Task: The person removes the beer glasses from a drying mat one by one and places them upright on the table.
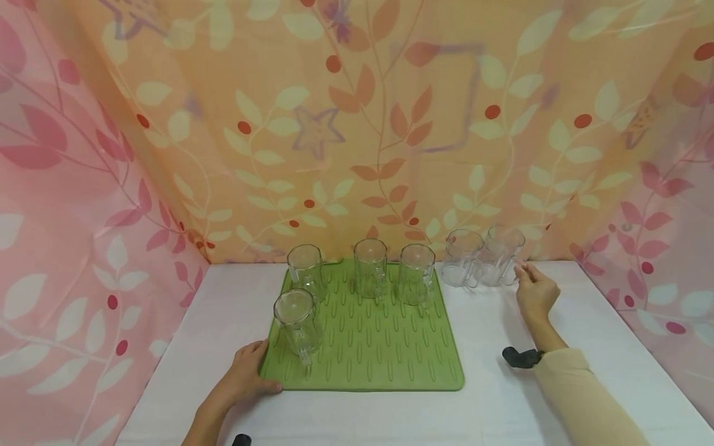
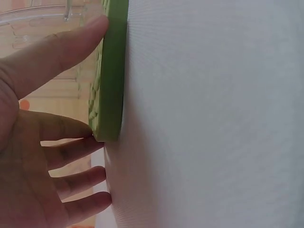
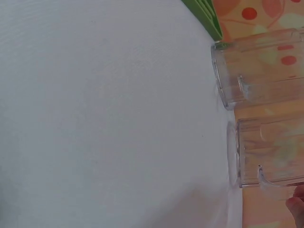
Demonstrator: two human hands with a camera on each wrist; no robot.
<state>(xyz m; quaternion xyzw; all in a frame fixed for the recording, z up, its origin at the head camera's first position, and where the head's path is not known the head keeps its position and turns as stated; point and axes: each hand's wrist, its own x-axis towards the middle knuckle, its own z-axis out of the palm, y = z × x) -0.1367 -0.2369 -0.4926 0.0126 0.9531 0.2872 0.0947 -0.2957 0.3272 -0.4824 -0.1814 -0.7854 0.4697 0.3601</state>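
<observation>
My right hand [image 1: 537, 291] pinches the handle of the rightmost clear glass mug [image 1: 501, 257], at the back right of the white table. In the right wrist view, fingertips [image 3: 295, 205] meet that mug's handle; whether its base touches the table I cannot tell. Close to its left stands another glass mug [image 1: 462, 260]. The left hand [image 1: 245, 375] rests at the near left corner of a green ribbed mat [image 1: 385, 353]. Its thumb [image 2: 80, 42] lies against the mat's front edge, with the other fingers extended along the side.
On the mat stand several glass mugs: a front-left mug [image 1: 298, 322], one behind it [image 1: 307, 272], a back-middle mug [image 1: 370, 269] and a back-right mug [image 1: 415, 275]. Patterned cloth [image 1: 385, 124] hangs behind the white table [image 1: 480, 409] and along both sides.
</observation>
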